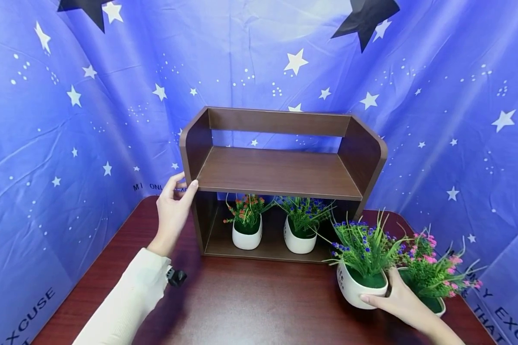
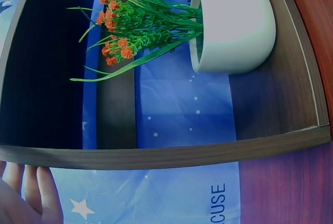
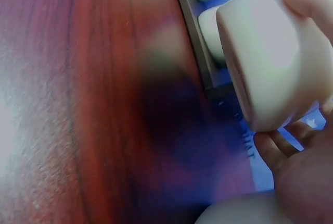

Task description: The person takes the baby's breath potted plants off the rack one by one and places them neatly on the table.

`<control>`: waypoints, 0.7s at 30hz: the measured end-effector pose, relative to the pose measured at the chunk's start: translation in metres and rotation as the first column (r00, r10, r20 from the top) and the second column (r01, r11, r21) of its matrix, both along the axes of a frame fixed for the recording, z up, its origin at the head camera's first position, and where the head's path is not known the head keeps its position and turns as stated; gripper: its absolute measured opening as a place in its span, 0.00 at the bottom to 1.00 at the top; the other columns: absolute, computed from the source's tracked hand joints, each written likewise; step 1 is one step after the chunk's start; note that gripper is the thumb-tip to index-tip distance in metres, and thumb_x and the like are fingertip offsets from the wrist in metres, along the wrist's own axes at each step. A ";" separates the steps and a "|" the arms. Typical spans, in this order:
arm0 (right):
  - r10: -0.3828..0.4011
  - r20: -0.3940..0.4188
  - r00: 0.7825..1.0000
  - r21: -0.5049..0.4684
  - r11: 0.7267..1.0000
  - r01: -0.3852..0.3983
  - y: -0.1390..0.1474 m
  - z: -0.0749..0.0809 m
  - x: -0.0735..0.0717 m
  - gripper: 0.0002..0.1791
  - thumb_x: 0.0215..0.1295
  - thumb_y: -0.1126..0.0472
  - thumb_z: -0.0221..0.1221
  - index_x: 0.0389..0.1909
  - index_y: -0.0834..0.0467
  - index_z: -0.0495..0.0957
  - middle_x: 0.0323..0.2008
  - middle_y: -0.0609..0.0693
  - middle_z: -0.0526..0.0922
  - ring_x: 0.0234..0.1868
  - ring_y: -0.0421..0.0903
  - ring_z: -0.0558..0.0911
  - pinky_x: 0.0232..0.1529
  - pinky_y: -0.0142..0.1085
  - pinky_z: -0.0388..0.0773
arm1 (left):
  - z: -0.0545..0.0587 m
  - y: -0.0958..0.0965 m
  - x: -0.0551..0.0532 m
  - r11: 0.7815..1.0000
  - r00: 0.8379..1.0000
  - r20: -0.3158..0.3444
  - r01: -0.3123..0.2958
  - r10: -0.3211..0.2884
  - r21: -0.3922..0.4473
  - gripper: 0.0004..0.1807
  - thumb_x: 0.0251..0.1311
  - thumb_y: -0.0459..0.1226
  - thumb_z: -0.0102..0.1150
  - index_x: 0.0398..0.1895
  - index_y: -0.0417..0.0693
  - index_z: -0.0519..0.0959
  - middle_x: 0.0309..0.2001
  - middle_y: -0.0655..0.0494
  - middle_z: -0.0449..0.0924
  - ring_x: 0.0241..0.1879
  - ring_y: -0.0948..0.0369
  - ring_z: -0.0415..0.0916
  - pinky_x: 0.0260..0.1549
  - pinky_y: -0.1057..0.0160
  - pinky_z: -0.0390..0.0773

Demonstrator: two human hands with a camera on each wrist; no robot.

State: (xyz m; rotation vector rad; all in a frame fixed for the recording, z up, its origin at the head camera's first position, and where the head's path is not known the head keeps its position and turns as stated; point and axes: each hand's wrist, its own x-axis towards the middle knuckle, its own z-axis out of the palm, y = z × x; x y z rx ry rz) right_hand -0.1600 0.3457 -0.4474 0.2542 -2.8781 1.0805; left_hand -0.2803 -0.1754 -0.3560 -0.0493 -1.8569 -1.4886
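Observation:
A brown two-tier shelf (image 1: 280, 172) stands on the table. My left hand (image 1: 174, 211) grips its left side panel, the thumb at the front edge and the fingers along the outer side. My right hand (image 1: 399, 299) holds a white pot (image 3: 276, 57) with blue flowers (image 1: 364, 244), raised and tilted in front of the shelf's right end. Just behind that hand is a potted plant with pink flowers (image 1: 436, 268), partly covered by it. On the lower tier sit an orange-flowered potted plant (image 1: 247, 237) and a blue-flowered one (image 1: 300, 242), both in white pots.
The shelf's upper board (image 1: 276, 172) bears nothing. A reddish-brown table (image 1: 241, 297) extends in front of the shelf. Blue star-patterned cloth (image 1: 259, 62) hangs behind and on both sides. A small black device (image 1: 176, 277) is on my left wrist.

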 end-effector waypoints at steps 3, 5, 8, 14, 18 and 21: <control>-0.018 0.113 0.993 -0.020 1.000 0.020 0.004 -0.003 0.001 0.45 0.59 0.53 0.70 0.64 0.71 0.52 0.53 0.63 0.74 0.50 0.47 0.76 0.43 0.30 0.74 | 0.000 0.000 -0.001 1.000 1.000 0.001 0.002 -0.002 0.001 0.19 0.62 0.44 0.69 0.55 0.50 0.82 0.39 0.55 0.81 0.31 0.67 0.77 0.30 0.72 0.75; -0.022 0.177 0.984 -0.028 0.999 0.027 0.005 -0.005 0.001 0.43 0.60 0.51 0.69 0.61 0.71 0.53 0.51 0.62 0.73 0.49 0.49 0.75 0.41 0.31 0.74 | 0.000 0.000 -0.001 1.000 1.000 0.003 -0.004 0.004 -0.004 0.19 0.62 0.44 0.69 0.55 0.50 0.82 0.39 0.54 0.81 0.31 0.67 0.77 0.31 0.72 0.75; -0.027 0.201 0.979 0.001 1.000 0.027 0.006 -0.007 0.003 0.45 0.60 0.49 0.69 0.61 0.71 0.53 0.52 0.64 0.71 0.52 0.53 0.74 0.42 0.32 0.73 | 0.000 0.000 -0.001 1.000 1.000 0.007 -0.014 0.014 -0.011 0.19 0.62 0.44 0.69 0.55 0.50 0.82 0.39 0.53 0.82 0.31 0.67 0.76 0.31 0.72 0.75; -0.025 0.154 0.988 0.037 0.999 0.019 0.005 -0.015 0.005 0.55 0.59 0.47 0.70 0.70 0.73 0.46 0.64 0.74 0.62 0.64 0.66 0.66 0.49 0.36 0.74 | 0.000 0.000 0.000 1.000 1.000 0.005 -0.016 0.016 -0.017 0.19 0.62 0.45 0.69 0.55 0.50 0.83 0.39 0.54 0.82 0.32 0.67 0.76 0.32 0.71 0.74; -0.010 0.098 0.995 -0.008 1.000 0.010 0.003 -0.021 0.004 0.56 0.57 0.50 0.73 0.72 0.71 0.46 0.65 0.73 0.61 0.65 0.66 0.64 0.50 0.27 0.69 | 0.000 0.000 0.001 1.000 1.000 -0.002 -0.013 0.013 -0.015 0.19 0.62 0.45 0.69 0.54 0.51 0.83 0.38 0.55 0.82 0.31 0.66 0.77 0.32 0.71 0.75; -0.005 0.060 0.998 -0.017 1.000 0.006 0.002 -0.024 0.003 0.58 0.54 0.52 0.74 0.72 0.71 0.46 0.64 0.72 0.61 0.65 0.66 0.64 0.50 0.22 0.65 | 0.001 0.000 0.001 1.000 1.000 -0.002 -0.012 0.012 -0.017 0.19 0.62 0.46 0.69 0.54 0.52 0.83 0.38 0.56 0.82 0.31 0.66 0.77 0.31 0.71 0.75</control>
